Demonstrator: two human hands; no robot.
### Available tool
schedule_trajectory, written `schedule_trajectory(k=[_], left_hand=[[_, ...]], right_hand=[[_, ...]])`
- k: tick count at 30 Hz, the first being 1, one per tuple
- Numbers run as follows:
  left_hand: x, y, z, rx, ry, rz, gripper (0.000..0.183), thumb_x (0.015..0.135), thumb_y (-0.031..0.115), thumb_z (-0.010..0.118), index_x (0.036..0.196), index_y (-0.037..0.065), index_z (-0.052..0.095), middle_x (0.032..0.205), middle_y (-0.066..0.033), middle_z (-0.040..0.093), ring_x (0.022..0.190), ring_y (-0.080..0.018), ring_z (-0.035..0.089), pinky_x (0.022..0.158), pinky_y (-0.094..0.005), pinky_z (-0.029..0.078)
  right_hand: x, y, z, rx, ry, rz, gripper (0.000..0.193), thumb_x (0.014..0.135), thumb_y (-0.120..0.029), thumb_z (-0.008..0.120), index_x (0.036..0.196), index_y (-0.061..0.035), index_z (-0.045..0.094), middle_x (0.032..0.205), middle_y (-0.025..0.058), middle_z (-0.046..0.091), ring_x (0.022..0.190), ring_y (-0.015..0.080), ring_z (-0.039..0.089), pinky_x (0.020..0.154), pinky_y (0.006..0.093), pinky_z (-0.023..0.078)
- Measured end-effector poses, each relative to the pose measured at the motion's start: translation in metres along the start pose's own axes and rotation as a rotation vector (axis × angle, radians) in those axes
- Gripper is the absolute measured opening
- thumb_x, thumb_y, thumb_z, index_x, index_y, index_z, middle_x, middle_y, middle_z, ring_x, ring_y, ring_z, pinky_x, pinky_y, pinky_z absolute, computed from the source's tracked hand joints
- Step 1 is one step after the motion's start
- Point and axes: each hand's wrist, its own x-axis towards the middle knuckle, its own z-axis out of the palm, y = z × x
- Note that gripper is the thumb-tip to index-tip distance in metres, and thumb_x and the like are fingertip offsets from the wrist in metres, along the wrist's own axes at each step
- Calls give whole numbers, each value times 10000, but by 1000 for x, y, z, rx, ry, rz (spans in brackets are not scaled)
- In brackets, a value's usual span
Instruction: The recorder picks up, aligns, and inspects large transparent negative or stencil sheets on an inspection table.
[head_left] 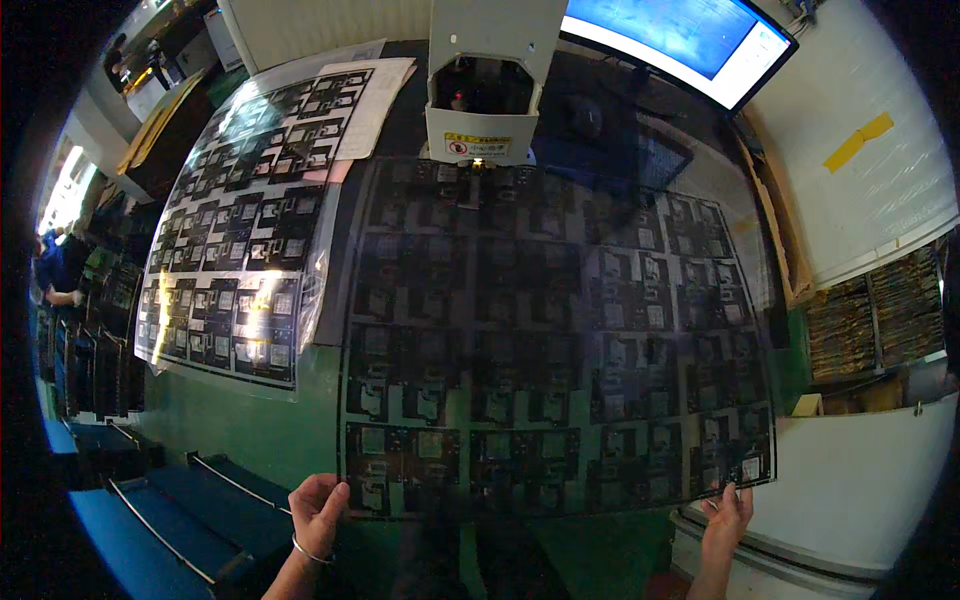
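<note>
A large transparent film sheet (530, 400) printed with dark circuit-board patterns stretches out in front of me. Its far edge reaches under the head of a grey machine (483, 133), where a small light glows. My left hand (318, 510) pinches the sheet's near left corner between thumb and fingers; a bracelet circles that wrist. At the near right corner, my right hand (727, 520) grips the edge, with some of its fingers hidden beneath the film. The green floor shows faintly through the sheet.
Another patterned film (225, 240) in clear plastic lies at the left, beside a paper sheet (375, 110). A lit monitor (690, 40) and a dark keyboard (640, 160) stand at the back right. Blue racks (170, 530) are at lower left, a white cabinet (860, 470) at right. Other people work far left.
</note>
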Motion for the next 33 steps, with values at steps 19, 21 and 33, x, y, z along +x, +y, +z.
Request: schedule_trajectory(k=[19,21,33], left_hand=[[12,-6,-7,95,16,86,164,772,88,599,822,-52,531,676,-51,558,593,-109,526,518,-266,495],[12,-16,-7,69,57,99,146,765,79,609,806,-41,536,662,-45,556,594,-107,532,504,-263,487],[11,-5,-12,82,-91,10,191,809,105,572,970,6,541,828,-72,606,686,-124,560,675,-279,450]], right_hand=[[9,10,4,20,31,43,278,841,-155,530,1101,-82,463,775,28,584,557,100,551,467,245,501],[8,9,7,78,-15,23,261,840,-152,530,1084,-78,469,775,34,589,563,104,558,473,253,509],[13,8,5,90,-40,2,201,834,-157,537,1009,-67,494,766,49,584,568,129,566,466,268,512]])
